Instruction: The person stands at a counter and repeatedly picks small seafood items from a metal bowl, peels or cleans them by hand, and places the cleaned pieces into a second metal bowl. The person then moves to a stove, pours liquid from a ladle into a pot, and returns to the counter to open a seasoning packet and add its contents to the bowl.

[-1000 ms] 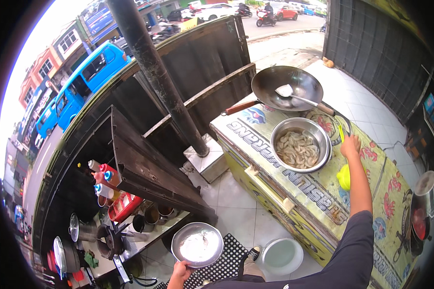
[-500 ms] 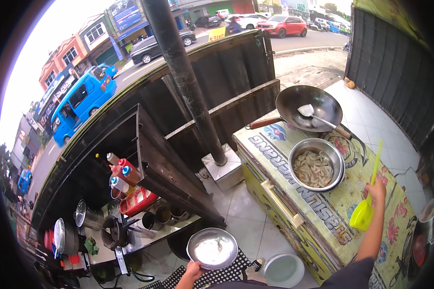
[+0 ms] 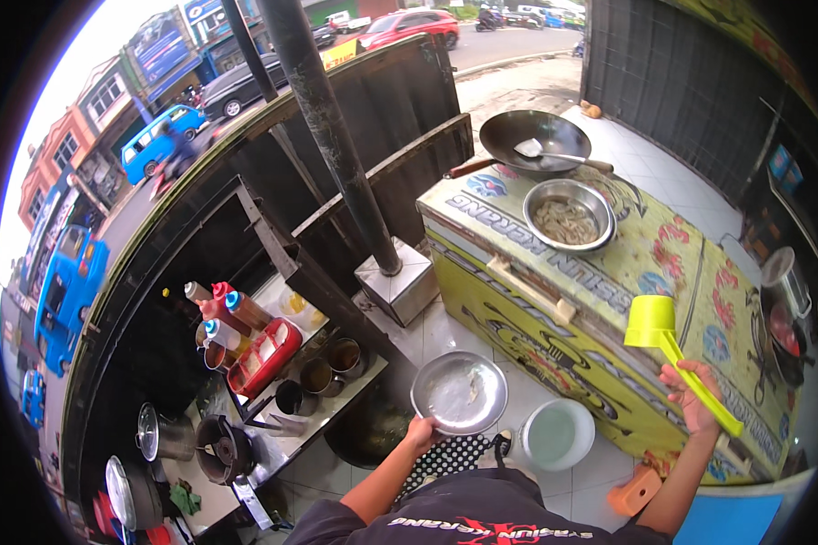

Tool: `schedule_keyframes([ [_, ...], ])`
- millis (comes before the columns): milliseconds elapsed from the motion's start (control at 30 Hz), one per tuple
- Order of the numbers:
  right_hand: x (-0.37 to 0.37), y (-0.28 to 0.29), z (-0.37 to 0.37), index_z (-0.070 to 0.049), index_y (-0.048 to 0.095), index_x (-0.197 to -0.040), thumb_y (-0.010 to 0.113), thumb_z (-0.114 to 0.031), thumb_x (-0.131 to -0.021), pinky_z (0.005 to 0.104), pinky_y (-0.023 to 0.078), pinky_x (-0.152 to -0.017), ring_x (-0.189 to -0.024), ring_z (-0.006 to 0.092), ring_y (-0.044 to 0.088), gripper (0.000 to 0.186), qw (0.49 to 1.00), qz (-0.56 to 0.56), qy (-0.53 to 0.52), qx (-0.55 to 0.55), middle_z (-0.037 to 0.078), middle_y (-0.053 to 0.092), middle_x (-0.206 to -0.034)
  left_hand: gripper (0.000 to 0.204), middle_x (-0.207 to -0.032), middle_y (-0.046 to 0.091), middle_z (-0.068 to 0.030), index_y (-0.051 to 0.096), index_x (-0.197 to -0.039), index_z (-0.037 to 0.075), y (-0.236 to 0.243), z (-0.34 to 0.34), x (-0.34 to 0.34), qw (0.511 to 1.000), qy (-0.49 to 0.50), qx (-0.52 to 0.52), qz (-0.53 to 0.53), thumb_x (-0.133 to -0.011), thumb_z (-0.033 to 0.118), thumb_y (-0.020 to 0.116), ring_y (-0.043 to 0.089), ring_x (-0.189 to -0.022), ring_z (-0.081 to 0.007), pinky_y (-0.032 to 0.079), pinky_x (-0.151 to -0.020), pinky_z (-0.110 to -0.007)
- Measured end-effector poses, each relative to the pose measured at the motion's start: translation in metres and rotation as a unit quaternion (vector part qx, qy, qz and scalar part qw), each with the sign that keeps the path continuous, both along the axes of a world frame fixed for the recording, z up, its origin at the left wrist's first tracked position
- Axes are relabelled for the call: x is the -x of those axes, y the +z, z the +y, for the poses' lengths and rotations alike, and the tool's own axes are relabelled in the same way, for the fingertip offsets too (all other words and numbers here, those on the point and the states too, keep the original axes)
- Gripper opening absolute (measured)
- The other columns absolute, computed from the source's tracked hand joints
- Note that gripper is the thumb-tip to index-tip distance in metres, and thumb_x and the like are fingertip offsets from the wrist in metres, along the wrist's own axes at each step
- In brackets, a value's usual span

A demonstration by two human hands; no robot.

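My left hand (image 3: 420, 436) grips the rim of a shallow metal bowl (image 3: 438, 420), which has something small and pale inside. This bowl is held above the floor, beside a white bucket of water (image 3: 554, 436). In my right hand (image 3: 693, 400) is a yellow-green plastic dipper (image 3: 653, 320), held by its long handle. Its cup points away from me, over the near side of a painted chest (image 3: 482, 202). On the chest sits a metal basin (image 3: 565, 245) holding prawns (image 3: 565, 221). Behind the basin stands a dark wok (image 3: 523, 129) with a metal spatula (image 3: 550, 155) resting in it.
At left, a low counter carries squeeze bottles (image 3: 245, 309), a red tray (image 3: 262, 356), cups (image 3: 318, 375) and a burner (image 3: 223, 450). A dark post (image 3: 336, 136) rises from a tiled base (image 3: 393, 282). An orange stool (image 3: 634, 489) stands near the chest.
The dipper has swung round: its cup was below my right hand and now lies beyond it. My left hand has brought the shallow bowl closer to the bucket. The view has shifted.
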State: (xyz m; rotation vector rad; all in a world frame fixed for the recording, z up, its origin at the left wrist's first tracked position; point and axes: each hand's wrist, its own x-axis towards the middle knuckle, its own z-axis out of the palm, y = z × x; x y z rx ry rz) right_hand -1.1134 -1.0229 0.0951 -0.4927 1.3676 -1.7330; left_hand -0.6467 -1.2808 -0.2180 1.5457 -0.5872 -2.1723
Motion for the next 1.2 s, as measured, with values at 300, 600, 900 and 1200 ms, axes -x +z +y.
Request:
schedule_keyframes([
  [300, -0.09, -0.201, 0.147, -0.007, 0.051, -0.139, 0.068, -0.007, -0.085, 0.0334, 0.043, -0.04, -0.046, 0.019, 0.054, 0.057, 0.964, 0.081, -0.078, -0.242, 0.01, 0.065, -0.078, 0.056, -0.119, 0.063, -0.019, 0.045, -0.138, 0.007, -0.029, 0.052, -0.047, 1.0, -0.009, -0.016, 0.016, -0.084, -0.008, 0.05, 0.071, -0.099, -0.0368, 0.064, -0.074, -0.054],
  [600, -0.114, -0.394, 0.085, -0.006, 0.06, -0.103, 0.065, -0.016, -0.088, 0.0373, 0.043, -0.041, -0.047, 0.0215, 0.056, 0.019, 0.87, 0.101, 0.117, -0.468, 0.009, 0.061, -0.066, 0.061, -0.108, 0.064, -0.0163, 0.047, -0.137, 0.011, -0.004, 0.127, -0.122, 0.98, 0.188, 0.014, -0.068, -0.079, -0.009, 0.051, 0.071, -0.079, -0.0336, 0.063, -0.064, -0.052],
  [900, -0.04, -0.517, 0.158, -0.001, 0.07, -0.103, 0.07, -0.031, -0.085, 0.0473, 0.055, -0.071, -0.087, 0.0371, 0.072, 0.035, 0.694, 0.29, 0.289, -0.592, 0.023, 0.073, -0.096, 0.035, -0.118, 0.062, -0.0188, 0.054, -0.125, -0.001, -0.067, 0.178, -0.176, 0.948, 0.274, -0.058, -0.15, -0.09, -0.006, 0.049, 0.064, -0.105, -0.0355, 0.056, -0.088, -0.054],
  [1200, -0.071, -0.562, 0.142, -0.001, 0.063, -0.118, 0.039, -0.015, -0.102, 0.0435, 0.06, -0.085, -0.101, 0.0374, 0.072, 0.032, 0.559, 0.39, 0.237, -0.693, 0.022, 0.068, -0.115, 0.041, -0.131, 0.051, -0.028, 0.041, -0.13, -0.014, -0.092, 0.203, -0.151, 0.944, 0.282, -0.084, -0.151, -0.089, -0.01, 0.045, 0.058, -0.118, -0.0436, 0.051, -0.104, -0.062],
])
